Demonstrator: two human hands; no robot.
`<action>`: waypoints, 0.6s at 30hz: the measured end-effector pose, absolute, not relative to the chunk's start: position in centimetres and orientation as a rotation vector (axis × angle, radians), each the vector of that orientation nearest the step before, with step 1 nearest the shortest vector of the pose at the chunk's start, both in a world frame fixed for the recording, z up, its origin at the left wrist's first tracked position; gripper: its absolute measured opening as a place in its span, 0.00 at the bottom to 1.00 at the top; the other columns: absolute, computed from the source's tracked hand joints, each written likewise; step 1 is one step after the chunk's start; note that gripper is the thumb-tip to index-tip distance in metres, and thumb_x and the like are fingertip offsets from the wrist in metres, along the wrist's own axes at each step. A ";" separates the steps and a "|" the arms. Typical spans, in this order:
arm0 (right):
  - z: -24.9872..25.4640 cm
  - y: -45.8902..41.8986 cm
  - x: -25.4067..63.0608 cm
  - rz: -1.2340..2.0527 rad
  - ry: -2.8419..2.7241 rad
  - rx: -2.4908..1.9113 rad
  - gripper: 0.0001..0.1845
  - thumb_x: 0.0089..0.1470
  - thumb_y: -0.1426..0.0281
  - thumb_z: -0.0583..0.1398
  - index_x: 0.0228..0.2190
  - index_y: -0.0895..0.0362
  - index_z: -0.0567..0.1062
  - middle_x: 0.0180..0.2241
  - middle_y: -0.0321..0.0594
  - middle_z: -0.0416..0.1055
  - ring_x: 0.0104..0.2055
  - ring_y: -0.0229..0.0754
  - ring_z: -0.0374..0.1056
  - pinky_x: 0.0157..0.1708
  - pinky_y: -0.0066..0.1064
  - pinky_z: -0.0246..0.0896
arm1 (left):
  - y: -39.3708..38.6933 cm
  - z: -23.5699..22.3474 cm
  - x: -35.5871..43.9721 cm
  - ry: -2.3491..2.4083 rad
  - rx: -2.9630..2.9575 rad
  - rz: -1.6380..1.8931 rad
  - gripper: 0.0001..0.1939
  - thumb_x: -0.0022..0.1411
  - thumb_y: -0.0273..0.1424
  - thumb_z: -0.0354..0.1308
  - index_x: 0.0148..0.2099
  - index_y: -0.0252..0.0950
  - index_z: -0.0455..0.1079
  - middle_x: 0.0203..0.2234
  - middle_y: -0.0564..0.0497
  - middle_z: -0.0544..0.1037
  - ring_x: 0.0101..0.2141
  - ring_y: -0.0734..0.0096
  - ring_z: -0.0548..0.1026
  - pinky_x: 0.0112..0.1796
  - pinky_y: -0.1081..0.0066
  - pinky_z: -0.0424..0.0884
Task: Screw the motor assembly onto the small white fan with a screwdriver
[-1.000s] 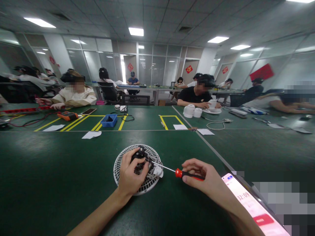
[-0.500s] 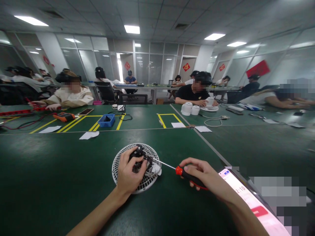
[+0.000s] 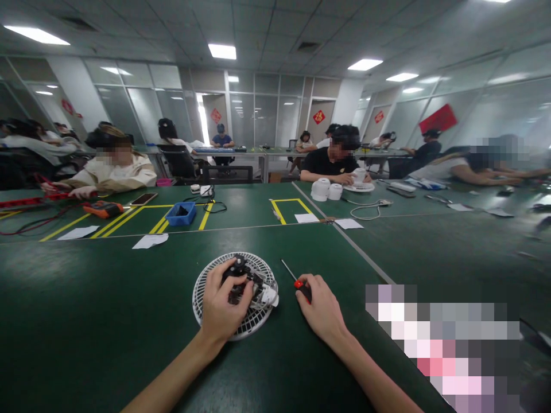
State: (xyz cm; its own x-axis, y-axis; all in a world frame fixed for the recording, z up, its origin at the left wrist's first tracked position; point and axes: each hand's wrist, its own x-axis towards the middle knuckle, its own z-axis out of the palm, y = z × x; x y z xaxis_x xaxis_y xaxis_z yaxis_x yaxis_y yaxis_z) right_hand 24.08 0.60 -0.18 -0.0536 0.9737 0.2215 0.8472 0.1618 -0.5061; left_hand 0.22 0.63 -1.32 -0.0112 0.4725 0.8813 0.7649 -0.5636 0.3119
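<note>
A round white fan grille (image 3: 202, 312) lies on the green table, with a dark motor assembly (image 3: 236, 265) and a small white part (image 3: 270, 296) on top of it. My left hand (image 3: 224, 304) curls around the motor assembly, thumb and fingers gripping it. To the right of the grille, my right hand (image 3: 321, 304) is closed over the red and black handle of a screwdriver (image 3: 298, 284). The screwdriver's metal shaft points up and left, apart from the grille. My palm hides most of the handle.
Beyond my hands stand a blue bin (image 3: 181, 214) with dark parts, an orange meter (image 3: 104, 209), a phone (image 3: 144, 199) and white paper slips (image 3: 150, 241). White cylindrical parts (image 3: 321, 189) sit near a co-worker (image 3: 329, 163) across the table. A blurred-out area covers the lower right.
My right hand has drawn the screwdriver tip away from the motor assembly and turned palm down over the handle, lower onto the table. My left hand keeps its hold.
</note>
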 end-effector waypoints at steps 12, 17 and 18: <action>-0.4 0.5 24.3 0.106 -1.977 -1.640 0.10 0.59 0.75 0.57 0.40 0.56 0.75 0.45 0.50 0.71 0.50 0.55 0.67 0.50 0.49 0.63 | 0.6 -1.4 0.0 -1.320 -2.035 -1.607 0.07 0.60 0.23 0.61 0.41 0.38 0.73 0.53 0.44 0.72 0.52 0.57 0.71 0.53 0.52 0.69; -0.9 0.3 23.9 -0.186 -2.005 -1.475 0.09 0.57 0.77 0.57 0.37 0.56 0.76 0.44 0.50 0.71 0.51 0.55 0.67 0.60 0.59 0.54 | 0.4 -1.2 -0.7 -1.338 -2.064 -1.604 0.06 0.61 0.23 0.60 0.40 0.38 0.73 0.53 0.44 0.72 0.52 0.58 0.71 0.53 0.54 0.70; -1.0 0.2 23.7 -0.232 -2.003 -1.418 0.09 0.57 0.77 0.57 0.37 0.57 0.76 0.44 0.50 0.71 0.51 0.55 0.67 0.62 0.61 0.51 | 0.3 -1.2 -1.0 -1.350 -2.064 -1.601 0.06 0.61 0.24 0.60 0.40 0.38 0.73 0.52 0.44 0.72 0.52 0.59 0.71 0.53 0.55 0.70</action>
State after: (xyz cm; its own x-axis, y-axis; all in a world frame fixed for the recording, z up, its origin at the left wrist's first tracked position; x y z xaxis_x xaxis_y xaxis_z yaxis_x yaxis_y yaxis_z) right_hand 23.72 0.16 -1.00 -0.1909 0.7727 0.6054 0.8907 0.3955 -0.2239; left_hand -1.04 0.27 -1.17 -0.0045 0.5295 0.8483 0.7468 -0.5624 0.3550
